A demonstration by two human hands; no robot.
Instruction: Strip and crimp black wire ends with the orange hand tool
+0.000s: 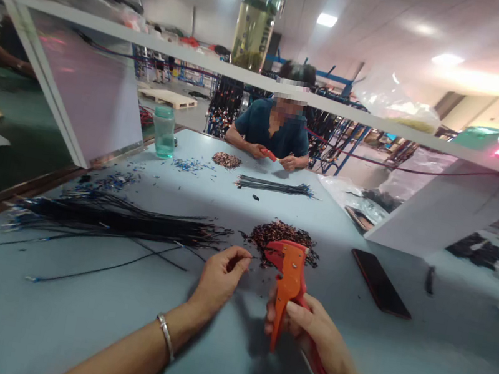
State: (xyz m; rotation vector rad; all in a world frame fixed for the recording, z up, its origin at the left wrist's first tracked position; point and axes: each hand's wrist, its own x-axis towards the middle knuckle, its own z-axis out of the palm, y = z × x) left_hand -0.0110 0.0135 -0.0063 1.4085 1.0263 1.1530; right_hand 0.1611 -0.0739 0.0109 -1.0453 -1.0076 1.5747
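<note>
My left hand [222,274] is closed in a pinch on the end of a thin black wire [194,250], just left of the tool's jaws. In my right hand [314,330] is an orange and red wire stripper [292,276], held upright with fingers wrapped round its handles. Behind the tool's head lies a pile of small brown and copper-coloured pieces [277,232]. A long bundle of black wires [125,221] with blue and metal ends stretches across the left of the table. A few single wires lie loose in front of it.
Across the table [391,367], a person [276,125] holds a red tool. A smaller wire bundle [275,186] and another copper pile [226,160] lie there. A phone [380,284] lies right, a green bottle [163,132] stands back left, and a white shelf [338,107] spans overhead.
</note>
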